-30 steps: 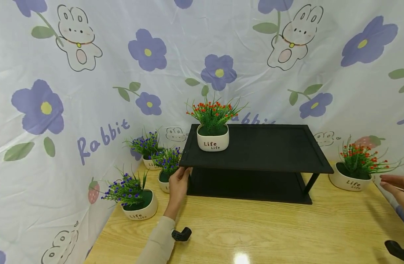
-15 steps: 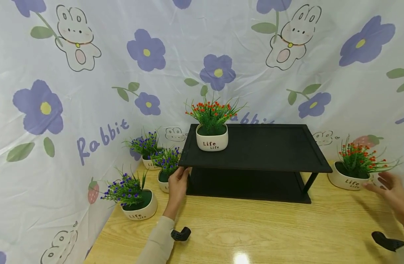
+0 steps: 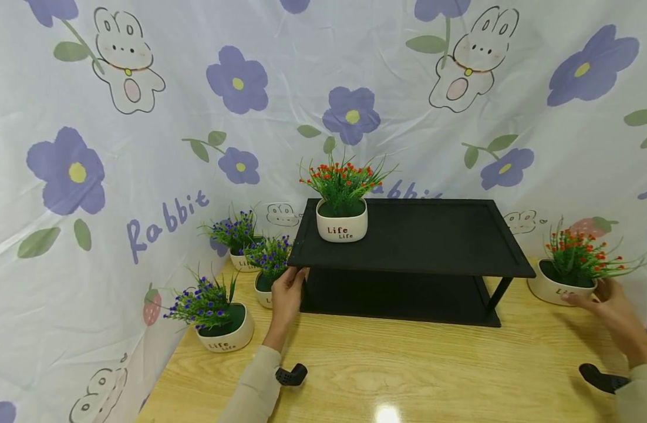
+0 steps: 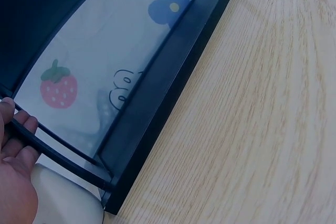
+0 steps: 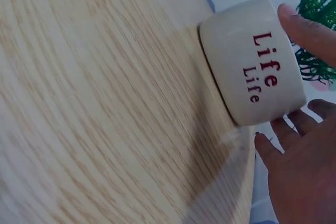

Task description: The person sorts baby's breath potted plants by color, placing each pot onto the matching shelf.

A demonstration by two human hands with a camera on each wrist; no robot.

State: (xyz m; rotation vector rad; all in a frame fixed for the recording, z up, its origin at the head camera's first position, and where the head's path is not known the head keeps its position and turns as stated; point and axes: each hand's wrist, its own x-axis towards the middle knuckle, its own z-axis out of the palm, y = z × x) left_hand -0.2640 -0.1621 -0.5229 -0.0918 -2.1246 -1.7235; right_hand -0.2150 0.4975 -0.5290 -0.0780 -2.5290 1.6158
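Note:
A two-tier black shelf [image 3: 434,235] stands mid-table. My left hand [image 3: 286,294] grips its left side post [image 4: 63,161] just under the top board, fingers curled round the bar in the left wrist view. At the right end of the table, my right hand [image 3: 614,314] holds a potted plant with red flowers [image 3: 563,288]. The thumb [image 5: 307,32] lies at the pot's rim and the other fingers are at its end, some fingertips hidden behind it. The white pot [image 5: 252,61], lettered "Life", sits upright on the table. Another red-flowered potted plant [image 3: 341,220] stands on the top board's left end.
Three purple-flowered potted plants stand left of the shelf: one in front [image 3: 225,335], one beside the left hand [image 3: 262,288], one at the back [image 3: 241,258]. A printed cloth [image 3: 281,106] hangs behind the wooden table [image 3: 408,364].
My right hand has moved left from the table's right edge to the red-flowered potted plant and closed round the pot's end. The left hand keeps its place on the shelf post.

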